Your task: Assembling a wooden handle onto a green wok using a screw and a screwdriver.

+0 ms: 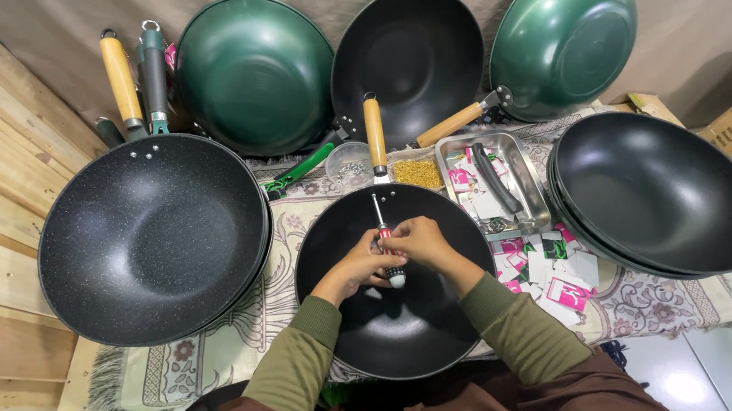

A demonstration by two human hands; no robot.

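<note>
Head camera view, looking down: a screwdriver [386, 247] with a red and grey handle stands nearly upright over the middle of a black wok [398, 320], its shaft pointing far toward the wok's wooden handle [374, 132]. Both hands meet around it: the left hand [364, 260] has its fingers closed on the screwdriver, and the right hand [422, 240] wraps it from the right. To the left sits a large speckled black wok [152, 237]; to the right, a stack of black woks [659, 193]. Just beyond on the right lies a metal tray [525, 171] holding a black handle [495, 178] and pink packets [536, 274]. Green woks [254, 72] lean against the far backdrop.
</note>
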